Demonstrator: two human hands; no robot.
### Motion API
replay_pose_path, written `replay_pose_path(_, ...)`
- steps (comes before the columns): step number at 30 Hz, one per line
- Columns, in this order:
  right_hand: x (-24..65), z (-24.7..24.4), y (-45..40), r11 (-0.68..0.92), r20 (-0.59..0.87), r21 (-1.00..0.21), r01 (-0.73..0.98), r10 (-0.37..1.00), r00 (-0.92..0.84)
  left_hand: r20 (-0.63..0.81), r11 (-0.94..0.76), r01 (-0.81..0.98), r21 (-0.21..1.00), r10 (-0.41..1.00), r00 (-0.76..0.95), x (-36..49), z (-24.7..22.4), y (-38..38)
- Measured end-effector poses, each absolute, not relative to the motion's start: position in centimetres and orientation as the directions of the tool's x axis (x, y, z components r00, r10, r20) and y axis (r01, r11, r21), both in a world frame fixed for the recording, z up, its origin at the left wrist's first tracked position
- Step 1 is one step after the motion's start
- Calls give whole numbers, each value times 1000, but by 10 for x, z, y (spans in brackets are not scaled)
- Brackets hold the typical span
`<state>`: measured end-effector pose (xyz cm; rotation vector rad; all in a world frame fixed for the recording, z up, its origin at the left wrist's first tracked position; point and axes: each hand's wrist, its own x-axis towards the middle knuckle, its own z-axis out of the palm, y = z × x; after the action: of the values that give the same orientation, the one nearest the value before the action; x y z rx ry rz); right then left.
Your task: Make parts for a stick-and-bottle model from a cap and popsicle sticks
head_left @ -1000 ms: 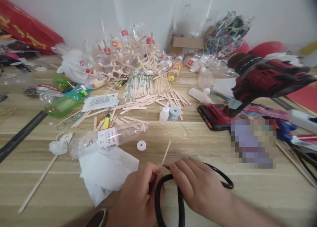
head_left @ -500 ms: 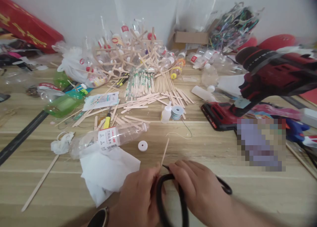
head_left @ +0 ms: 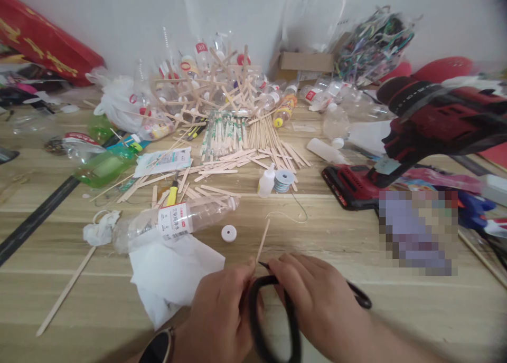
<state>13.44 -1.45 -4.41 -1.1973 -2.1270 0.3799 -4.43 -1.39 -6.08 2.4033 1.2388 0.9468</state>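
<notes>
Near the bottom centre, my left hand (head_left: 224,310) is closed on a thin wooden stick (head_left: 263,240), whose upper end points away from me. Beside it, my right hand (head_left: 317,299) grips black-handled scissors (head_left: 293,321) close to the blades. A dark tip of the scissors sticks out by the stick, and one large handle loop hangs between my hands. The fingers of my left hand curl out of sight, so the stick's lower end is hidden. A white cap with a hole (head_left: 228,233) lies beyond my left hand.
A clear bottle (head_left: 202,213) lies on white paper (head_left: 170,273) at the left. Ahead are a glue bottle (head_left: 266,181), a thread spool (head_left: 284,180) and piled wooden sticks (head_left: 225,160). A red drill (head_left: 431,125) stands at the right. One flat stick (head_left: 65,292) lies far left.
Both hands stay almost in place, still holding the stick and the scissors. The stick's top has shifted very slightly up and left.
</notes>
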Motion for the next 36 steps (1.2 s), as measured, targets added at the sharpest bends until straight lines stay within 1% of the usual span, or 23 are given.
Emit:
replay_pose_path(1, 136, -46, -13, 603, 466, -426, 675, 786, -407, 437, -600, 621, 505, 798, 416, -43, -60, -13)
replay_pose_path(2, 135, -47, -12, 597, 458, -431, 677, 791, -406, 455, -608, 624, 491, 790, 411, -42, -60, -11)
replay_pose_path(3, 134, -46, -12, 523, 379, -551, 651, 851, -363, 478, -620, 630, 468, 777, 410, -41, -59, -10)
replay_pose_path(5, 127, -41, -11, 140, 3, -878, 458, 958, -287, 514, -647, 638, 417, 747, 422, -40, -60, -8)
replay_pose_path(7, 122, -35, -11, -271, -348, -931, 244, 861, -371, 538, -670, 640, 377, 721, 438, -40, -61, -8)
replay_pose_path(8, 121, -34, -12, -319, -383, -921, 224, 844, -376, 538, -671, 642, 370, 718, 441, -41, -61, -9)
replay_pose_path(9, 122, -35, -12, -260, -342, -930, 258, 871, -354, 532, -669, 641, 375, 722, 442, -41, -61, -9)
replay_pose_path(11, 127, -40, -13, 106, -23, -876, 470, 965, -262, 498, -654, 633, 414, 745, 444, -42, -62, -10)
replay_pose_path(13, 132, -48, -13, 435, 300, -642, 632, 901, -315, 455, -638, 620, 456, 766, 454, -42, -61, -9)
replay_pose_path(14, 133, -50, -13, 479, 350, -579, 660, 877, -330, 445, -637, 617, 462, 768, 460, -42, -60, -8)
replay_pose_path(16, 132, -50, -12, 362, 223, -700, 616, 930, -293, 451, -635, 629, 448, 768, 455, -40, -58, -7)
replay_pose_path(18, 127, -46, -12, 18, -115, -906, 422, 951, -286, 484, -643, 638, 424, 756, 441, -39, -57, -6)
replay_pose_path(20, 123, -42, -12, -219, -303, -938, 267, 892, -336, 511, -647, 639, 417, 748, 424, -39, -56, -6)
replay_pose_path(22, 125, -42, -13, -29, -147, -934, 357, 940, -308, 491, -638, 633, 439, 760, 425, -39, -56, -7)
replay_pose_path(23, 127, -44, -13, 188, 48, -857, 479, 956, -290, 461, -625, 629, 462, 775, 431, -40, -56, -8)
replay_pose_path(25, 132, -50, -12, 541, 413, -503, 673, 835, -363, 407, -601, 619, 506, 799, 443, -42, -57, -9)
replay_pose_path(26, 134, -52, -12, 610, 490, -367, 702, 768, -412, 398, -596, 617, 514, 803, 443, -42, -57, -9)
replay_pose_path(27, 135, -53, -12, 619, 500, -347, 704, 758, -420, 403, -597, 623, 506, 802, 441, -43, -57, -9)
replay_pose_path(29, 132, -50, -12, 440, 303, -646, 624, 898, -319, 441, -616, 646, 452, 783, 438, -42, -58, -8)
replay_pose_path(31, 126, -44, -12, -30, -130, -939, 342, 954, -271, 483, -651, 654, 386, 747, 458, -41, -58, -6)
replay_pose_path(33, 121, -37, -13, -385, -392, -918, 96, 847, -359, 513, -684, 638, 353, 712, 480, -40, -58, -4)
replay_pose_path(34, 120, -35, -13, -413, -406, -908, 65, 833, -376, 522, -696, 630, 346, 700, 487, -40, -57, -3)
replay_pose_path(36, 122, -34, -14, -152, -211, -966, 210, 930, -300, 522, -688, 638, 347, 707, 478, -39, -56, -1)
